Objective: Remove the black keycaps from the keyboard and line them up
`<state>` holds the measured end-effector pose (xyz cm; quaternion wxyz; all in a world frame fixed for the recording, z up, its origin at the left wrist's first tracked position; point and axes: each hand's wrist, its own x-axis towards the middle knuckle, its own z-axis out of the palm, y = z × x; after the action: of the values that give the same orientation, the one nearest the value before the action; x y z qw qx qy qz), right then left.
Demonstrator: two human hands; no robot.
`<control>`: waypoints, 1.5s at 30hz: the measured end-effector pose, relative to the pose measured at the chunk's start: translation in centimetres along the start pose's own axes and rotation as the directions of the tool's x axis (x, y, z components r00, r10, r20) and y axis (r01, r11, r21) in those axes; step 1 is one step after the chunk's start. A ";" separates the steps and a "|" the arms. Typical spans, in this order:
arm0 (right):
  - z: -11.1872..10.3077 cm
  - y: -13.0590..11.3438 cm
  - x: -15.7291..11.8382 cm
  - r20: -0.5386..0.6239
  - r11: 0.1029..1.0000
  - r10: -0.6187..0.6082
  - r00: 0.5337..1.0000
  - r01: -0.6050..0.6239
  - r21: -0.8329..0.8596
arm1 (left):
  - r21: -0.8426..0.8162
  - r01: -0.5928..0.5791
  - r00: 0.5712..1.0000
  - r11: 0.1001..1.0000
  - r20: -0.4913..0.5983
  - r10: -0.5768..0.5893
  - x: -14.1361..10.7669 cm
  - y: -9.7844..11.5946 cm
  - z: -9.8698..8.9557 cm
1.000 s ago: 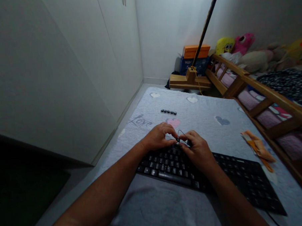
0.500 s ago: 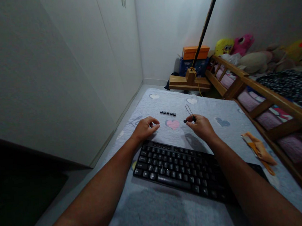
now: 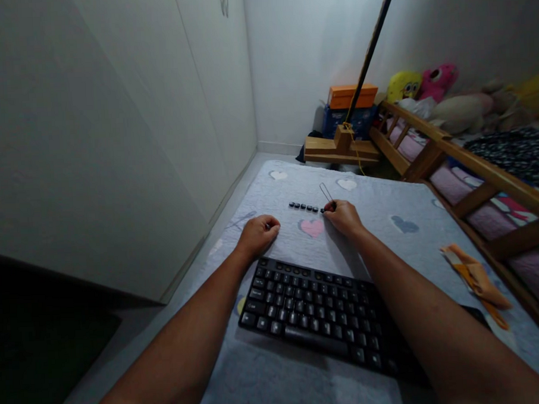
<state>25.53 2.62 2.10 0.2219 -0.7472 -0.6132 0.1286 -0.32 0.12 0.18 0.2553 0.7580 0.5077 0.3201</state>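
Observation:
A black keyboard (image 3: pixel 310 307) lies on the pale cloth with hearts. Beyond it is a row of several small black keycaps (image 3: pixel 303 206). At the right end of that row, my right hand (image 3: pixel 342 216) pinches another black keycap (image 3: pixel 323 211) low over the cloth. A thin wire tool (image 3: pixel 326 192) with a dark end is also in that hand, its loop pointing up and away. My left hand (image 3: pixel 258 233) rests on the cloth behind the keyboard's left end, fingers curled together; whether anything is between them is too small to see.
Orange-handled scissors and an orange cloth (image 3: pixel 478 276) lie at the right. A wooden bed rail (image 3: pixel 468 157) runs along the right side, with a wooden lamp-like stand (image 3: pixel 342 145) at the back. White cabinet doors (image 3: pixel 158 111) border the left.
My right hand has moved left and down, bringing its keycap to the end of the row. My left hand's fingers have drawn closer together. The view has shifted slightly.

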 end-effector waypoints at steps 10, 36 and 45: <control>0.7 0.3 0.7 -0.002 0.999 -0.011 1.000 0.011 -0.034 | 0.002 0.020 1.000 1.000 0.010 -0.020 0.0 0.2 0.0; 0.6 0.4 0.5 -0.043 0.997 -0.007 0.999 0.011 0.077 | 0.013 0.004 1.000 1.000 0.013 -0.005 0.0 0.2 0.0; -4.4 0.8 -3.4 -0.178 0.930 0.035 0.983 0.033 0.366 | 0.016 0.004 1.000 1.000 0.019 -0.004 0.0 -0.1 0.1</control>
<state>27.50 -1.55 5.28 0.4126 -0.7012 -0.5552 0.1727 -0.31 0.16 0.04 0.2546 0.7620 0.5094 0.3083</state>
